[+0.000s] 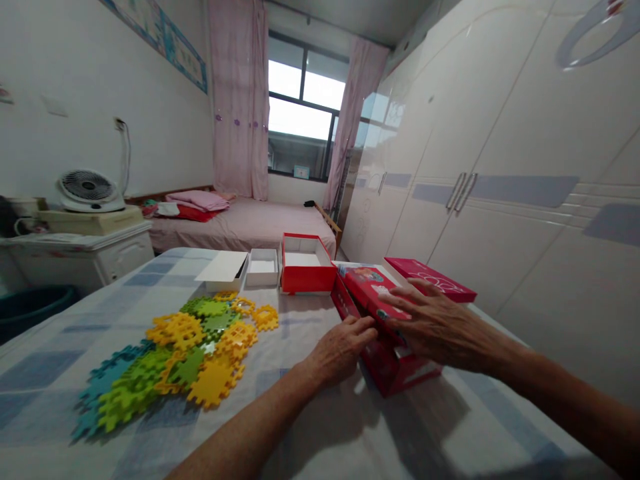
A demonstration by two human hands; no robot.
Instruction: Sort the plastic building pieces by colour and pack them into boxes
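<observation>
A dark red open box sits on the table in front of me. A red printed packet or smaller box lies tilted in its opening. My left hand has its fingers curled over the near left edge of the open box. My right hand rests on the right part of the red packet, its fingers spread and nearly flat. The right hand hides part of the packet and the box's right side. Behind it lies a crimson box lid with a pale line pattern.
Yellow, green and teal notched plastic pieces lie heaped at the left of the checked tablecloth. Along the far edge stand a red-and-white open box, a small white box and a white lidded box. A wardrobe rises at the right.
</observation>
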